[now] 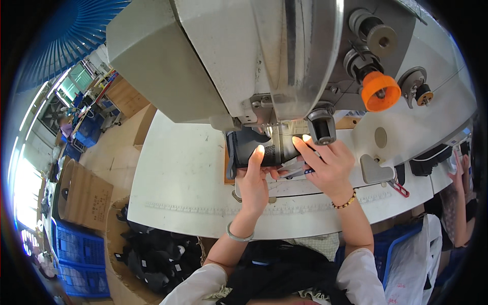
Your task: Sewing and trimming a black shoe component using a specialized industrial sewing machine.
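Observation:
A dark padded fabric piece point(248, 145) with a strap-like edge lies under the head of a sewing machine point(223, 66). My left hand point(253, 180) grips its near edge, thumb pressed on top and fingers curled beneath. At its right end, my right hand point(328, 165) pinches the fabric with thumb and index finger close to the presser foot area. A lit patch brightens the fabric and fingertips. Something pale, too small to make out, shows between the hands below the fabric. The needle point is hard to see.
An orange knob point(380, 91) juts from the machine. Red-handled snips point(399, 188) lie right on the white table point(173, 168), which has a printed ruler. A carton point(119, 254) of black pieces stands below left, near blue crates point(81, 249). Another person's arm point(459, 203) shows far right.

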### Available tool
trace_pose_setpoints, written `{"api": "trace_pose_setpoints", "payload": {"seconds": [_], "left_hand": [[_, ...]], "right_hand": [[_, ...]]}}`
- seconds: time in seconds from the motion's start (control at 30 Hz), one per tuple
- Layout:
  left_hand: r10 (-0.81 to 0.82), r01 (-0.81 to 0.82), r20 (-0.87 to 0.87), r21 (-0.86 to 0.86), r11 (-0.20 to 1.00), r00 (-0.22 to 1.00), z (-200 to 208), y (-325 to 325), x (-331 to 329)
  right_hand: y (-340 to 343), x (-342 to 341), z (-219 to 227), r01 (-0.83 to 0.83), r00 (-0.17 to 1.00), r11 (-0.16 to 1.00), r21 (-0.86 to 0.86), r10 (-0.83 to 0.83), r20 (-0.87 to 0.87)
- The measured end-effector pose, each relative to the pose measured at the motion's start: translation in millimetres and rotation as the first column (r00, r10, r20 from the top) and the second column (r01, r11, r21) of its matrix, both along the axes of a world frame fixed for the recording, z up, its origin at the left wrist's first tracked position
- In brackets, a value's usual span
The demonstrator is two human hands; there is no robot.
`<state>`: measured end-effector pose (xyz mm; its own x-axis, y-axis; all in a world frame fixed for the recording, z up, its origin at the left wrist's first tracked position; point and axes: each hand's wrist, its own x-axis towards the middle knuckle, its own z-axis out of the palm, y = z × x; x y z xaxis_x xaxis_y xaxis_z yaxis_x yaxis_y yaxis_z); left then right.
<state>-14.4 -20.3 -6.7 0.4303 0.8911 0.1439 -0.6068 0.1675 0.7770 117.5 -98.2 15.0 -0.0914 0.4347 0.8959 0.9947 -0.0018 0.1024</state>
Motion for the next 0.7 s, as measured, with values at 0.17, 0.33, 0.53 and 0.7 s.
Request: {"api": "trace_pose_setpoints", "payload": {"seconds": [0.17,0.33,0.53,0.7], "left_hand": [[0.025,-0.025,-0.015,0.021,0.999,1.0,1,-1,-1],[0.074,-0.052,-0.103,0.201,0.978,0.992,4,-4,0],[0.077,-0.052,-0.098,0.234,0.971,0.992,-3,-3,0],[0.053,-0.032,-0.094,0.212,0.977,0.994,-3,-3,-2]], "right_hand": [[6,4,-4,-0.086,0.996,0.995,0.055,0.084,0.034],[5,7,-6,-0.097,0.994,0.993,0.065,0.094,0.058],[7,11,-10,-0.123,0.99,0.99,0.075,0.118,0.074],[7,9,-8,-0.118,0.992,0.99,0.083,0.114,0.056]]}}
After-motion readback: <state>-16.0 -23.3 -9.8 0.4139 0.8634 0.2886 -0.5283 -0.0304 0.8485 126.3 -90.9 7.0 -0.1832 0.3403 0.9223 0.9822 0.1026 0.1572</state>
